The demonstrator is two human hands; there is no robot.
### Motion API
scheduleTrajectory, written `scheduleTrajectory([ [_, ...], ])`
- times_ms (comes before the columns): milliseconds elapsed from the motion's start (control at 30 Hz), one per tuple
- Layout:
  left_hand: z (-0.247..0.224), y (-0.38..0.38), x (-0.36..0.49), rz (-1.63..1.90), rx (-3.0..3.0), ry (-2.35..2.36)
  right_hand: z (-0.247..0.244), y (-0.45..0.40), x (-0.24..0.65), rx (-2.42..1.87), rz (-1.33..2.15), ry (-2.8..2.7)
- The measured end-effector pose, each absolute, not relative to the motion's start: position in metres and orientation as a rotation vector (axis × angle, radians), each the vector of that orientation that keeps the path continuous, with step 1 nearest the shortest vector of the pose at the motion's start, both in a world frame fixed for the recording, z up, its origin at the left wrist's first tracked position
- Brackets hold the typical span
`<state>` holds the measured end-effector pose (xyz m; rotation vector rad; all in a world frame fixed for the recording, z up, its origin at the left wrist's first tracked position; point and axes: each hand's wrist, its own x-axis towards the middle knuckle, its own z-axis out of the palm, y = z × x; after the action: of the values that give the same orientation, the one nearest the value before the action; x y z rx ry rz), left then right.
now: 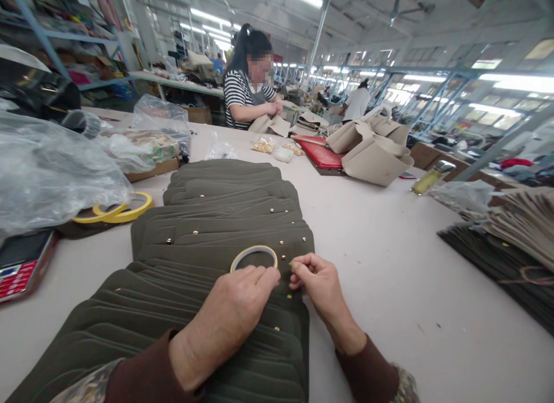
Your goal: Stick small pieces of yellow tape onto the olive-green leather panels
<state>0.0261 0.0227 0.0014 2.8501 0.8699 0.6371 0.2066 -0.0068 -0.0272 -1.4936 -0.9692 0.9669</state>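
Observation:
My left hand (236, 308) is closed on a thin roll of yellow tape (255, 250), which stands up above the fingers. To its right, my right hand (318, 279) pinches a small yellowish bit, likely a piece of tape (292, 263), between thumb and fingertips. Both hands are over overlapping dark green flat pieces (208, 258) fanned out across the table. Small gold studs (281, 242) dot several of these pieces. A tiny yellow tape piece (289, 297) lies on the dark green material just below my right fingertips.
Yellow tape rolls (130, 209) and a red phone-like device (23, 264) lie at left, beside plastic bags (56, 166). Beige bags (372, 152) and a bottle (433, 176) stand at back right. Dark stacked pieces (489, 264) lie right. A co-worker (246, 85) works across the table.

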Motion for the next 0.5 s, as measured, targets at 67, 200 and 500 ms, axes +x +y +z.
scheduleTrajectory([
  [67,0.003,0.026,0.027,0.458,2.884,0.998,-0.030,-0.005,0.212,-1.522,0.817,-1.170],
  [200,0.008,0.030,0.030,0.193,2.884,1.114,-0.029,-0.004,0.211,-1.514,0.630,-1.436],
  [500,0.011,0.024,0.024,-0.146,2.696,0.923,-0.027,-0.006,0.221,-1.542,1.056,-1.210],
])
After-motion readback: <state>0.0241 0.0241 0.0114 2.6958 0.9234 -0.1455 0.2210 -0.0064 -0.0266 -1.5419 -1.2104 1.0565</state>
